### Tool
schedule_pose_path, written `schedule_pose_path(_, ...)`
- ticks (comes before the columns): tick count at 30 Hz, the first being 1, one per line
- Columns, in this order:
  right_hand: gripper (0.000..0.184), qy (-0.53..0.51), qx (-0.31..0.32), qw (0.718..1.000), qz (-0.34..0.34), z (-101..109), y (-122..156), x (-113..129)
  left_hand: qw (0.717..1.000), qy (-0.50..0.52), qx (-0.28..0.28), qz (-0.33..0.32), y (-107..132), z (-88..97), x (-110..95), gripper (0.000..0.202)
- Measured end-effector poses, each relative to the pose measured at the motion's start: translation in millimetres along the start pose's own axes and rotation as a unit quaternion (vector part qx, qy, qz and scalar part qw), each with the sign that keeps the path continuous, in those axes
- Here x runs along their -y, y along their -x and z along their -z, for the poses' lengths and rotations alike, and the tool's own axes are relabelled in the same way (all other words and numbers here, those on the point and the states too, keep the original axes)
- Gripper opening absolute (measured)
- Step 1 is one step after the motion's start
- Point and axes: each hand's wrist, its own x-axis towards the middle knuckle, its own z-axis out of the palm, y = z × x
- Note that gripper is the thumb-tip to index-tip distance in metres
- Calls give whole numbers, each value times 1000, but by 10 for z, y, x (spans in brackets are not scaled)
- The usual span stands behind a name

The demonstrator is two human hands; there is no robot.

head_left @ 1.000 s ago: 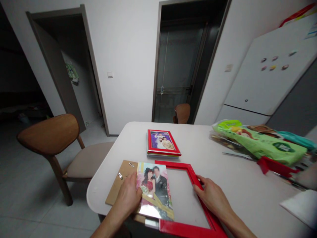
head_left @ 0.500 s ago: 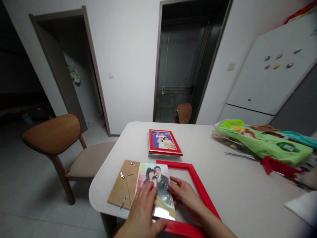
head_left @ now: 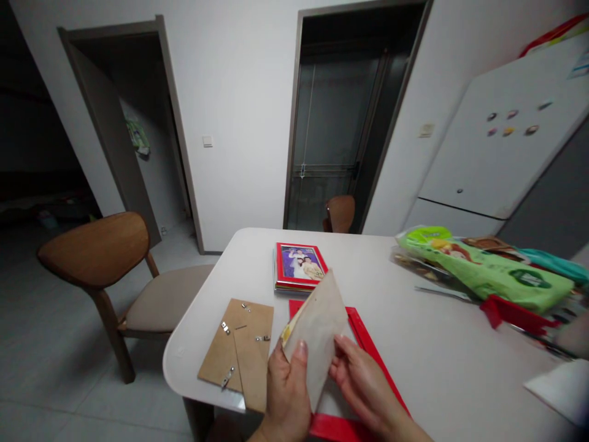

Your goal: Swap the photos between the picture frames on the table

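My left hand (head_left: pixel 289 390) is closed on the lower left edge of a photo (head_left: pixel 319 334), thumb on its pale back. The photo is raised and tilted, its plain back towards me and the picture hidden. At its right edge, my right hand (head_left: pixel 361 377) pinches it between thumb and fingers. Beneath the hands lies a red picture frame (head_left: pixel 375 347), partly covered by them and the photo. To the left, a brown backing board (head_left: pixel 221 344) with metal clips and a stand leg lies flat on the table.
Behind the red frame stands a small stack of framed photos (head_left: pixel 299 264) on the white table (head_left: pixel 368 264). To the right lie a green package (head_left: pixel 497 264), a metal utensil (head_left: pixel 442 293), a red object (head_left: pixel 515 316) and white paper (head_left: pixel 561 390). A wooden chair (head_left: pixel 101 252) stands left.
The photo, lying picture-up over the board and frame, has been lifted and turned so its back faces me. Both hands have closed on its edges. More of the backing board shows.
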Motion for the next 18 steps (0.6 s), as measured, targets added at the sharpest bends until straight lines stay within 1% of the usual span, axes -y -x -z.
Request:
schedule_pose_path(2,36,11,-22,999,31,158,-27,86,999,31,18,35,15,8,103,44)
schedule_pose_path(3,39,38,-31,998,28,238,-36,153,999,19,22,40,15,44,163,47)
schedule_pose_path(4,42,74,-35,996,17,316,-43,223,999,-14,25,42,14,94,221,49)
schedule_pose_path(6,46,149,-37,988,-19,449,-63,341,989,-136,51,41,20,206,314,51)
schedule_pose_path(7,48,179,-37,983,-33,500,-79,378,974,-209,78,39,29,252,345,52)
schedule_pose_path(9,50,219,-34,974,-40,565,-129,397,931,-335,145,26,61,306,376,55)
schedule_pose_path(11,51,247,-30,968,-28,591,-202,360,887,-412,206,9,96,308,380,60)
schedule_pose_path(13,51,282,-26,959,1,598,-285,298,854,-459,246,0,116,286,372,64)
schedule_pose_path(14,50,304,-25,952,17,601,-325,268,842,-474,257,-1,118,274,366,66)
schedule_pose_path(16,49,349,-29,936,45,609,-391,219,825,-495,274,0,111,259,351,69)
schedule_pose_path(18,49,378,-40,923,60,619,-433,192,814,-508,281,4,96,256,329,70)
